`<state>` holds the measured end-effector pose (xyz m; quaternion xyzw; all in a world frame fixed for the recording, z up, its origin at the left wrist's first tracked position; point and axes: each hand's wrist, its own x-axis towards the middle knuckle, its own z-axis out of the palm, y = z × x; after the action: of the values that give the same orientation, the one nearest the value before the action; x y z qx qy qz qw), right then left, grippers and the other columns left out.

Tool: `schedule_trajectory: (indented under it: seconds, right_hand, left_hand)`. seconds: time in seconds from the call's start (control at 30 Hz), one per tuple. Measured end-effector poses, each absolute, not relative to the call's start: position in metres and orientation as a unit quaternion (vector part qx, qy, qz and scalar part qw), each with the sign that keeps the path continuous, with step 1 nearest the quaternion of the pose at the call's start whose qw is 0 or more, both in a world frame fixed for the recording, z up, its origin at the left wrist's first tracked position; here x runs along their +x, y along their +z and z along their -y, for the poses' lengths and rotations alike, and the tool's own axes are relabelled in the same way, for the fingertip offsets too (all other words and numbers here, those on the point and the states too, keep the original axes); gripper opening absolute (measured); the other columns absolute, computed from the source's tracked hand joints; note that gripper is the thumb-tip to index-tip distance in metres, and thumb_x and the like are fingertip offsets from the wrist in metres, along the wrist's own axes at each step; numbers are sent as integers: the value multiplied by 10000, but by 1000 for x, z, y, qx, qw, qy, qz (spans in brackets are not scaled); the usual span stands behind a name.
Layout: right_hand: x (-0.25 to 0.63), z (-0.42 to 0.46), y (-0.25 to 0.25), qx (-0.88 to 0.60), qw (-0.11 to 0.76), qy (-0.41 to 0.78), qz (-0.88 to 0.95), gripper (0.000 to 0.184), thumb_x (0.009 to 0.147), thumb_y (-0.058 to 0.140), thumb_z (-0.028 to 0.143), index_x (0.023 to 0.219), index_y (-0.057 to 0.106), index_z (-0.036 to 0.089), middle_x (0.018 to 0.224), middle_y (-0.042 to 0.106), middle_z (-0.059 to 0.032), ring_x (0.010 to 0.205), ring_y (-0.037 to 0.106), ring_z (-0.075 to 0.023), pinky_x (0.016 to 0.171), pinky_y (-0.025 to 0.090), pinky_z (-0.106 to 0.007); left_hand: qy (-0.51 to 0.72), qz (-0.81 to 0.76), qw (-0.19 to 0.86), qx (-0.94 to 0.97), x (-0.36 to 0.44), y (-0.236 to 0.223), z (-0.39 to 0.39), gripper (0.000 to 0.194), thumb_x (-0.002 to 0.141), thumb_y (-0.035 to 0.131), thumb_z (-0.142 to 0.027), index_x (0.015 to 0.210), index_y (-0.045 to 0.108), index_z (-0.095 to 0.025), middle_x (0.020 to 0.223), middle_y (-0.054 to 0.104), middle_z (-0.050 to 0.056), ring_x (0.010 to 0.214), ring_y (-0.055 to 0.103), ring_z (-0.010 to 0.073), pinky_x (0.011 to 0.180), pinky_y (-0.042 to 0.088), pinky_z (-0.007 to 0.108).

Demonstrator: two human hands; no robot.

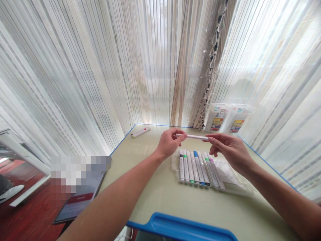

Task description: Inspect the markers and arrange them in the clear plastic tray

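Observation:
A white marker is held level above the desk, its two ends pinched between my hands. My left hand grips the left end with thumb and fingers. At the other end, my right hand closes thumb and fingertips on it. Just below lies an open clear plastic case with several white markers in a row, showing black, green, blue and purple bands. The right part of the case holds crumpled clear plastic. My fingers partly cover the marker's ends, so their colours cannot be told.
One more white marker lies at the desk's back left. Two clear packages with yellow and red labels stand at the back right. The pale desk has a blue edge and a blue front tray. A tablet-like screen is at left.

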<state>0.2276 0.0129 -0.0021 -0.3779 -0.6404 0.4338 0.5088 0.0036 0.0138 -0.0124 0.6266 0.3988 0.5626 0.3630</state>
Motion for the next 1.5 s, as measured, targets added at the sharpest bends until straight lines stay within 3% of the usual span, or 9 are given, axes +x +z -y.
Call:
schedule_trajectory:
  seconds: [0.5,1.5]
  right_hand:
    - [226,-12,-1,-397,496,433,640,418,735,770,467,973,713,128,545,659,-27,449,582,-131,418,464,-234]
    - [225,-11,0,-409,494,423,641,415,691,804,461,926,713,132,596,667,-25,444,593,-127,408,468,-234]
  left_hand:
    - [552,-411,361,629,4,-13,-13,160,827,614,-228,931,665,-117,753,629,37,532,561,82,479,452,207]
    - [540,-429,350,634,4,-13,-13,169,818,639,-263,913,672,-128,763,657,44,527,566,79,501,457,211]
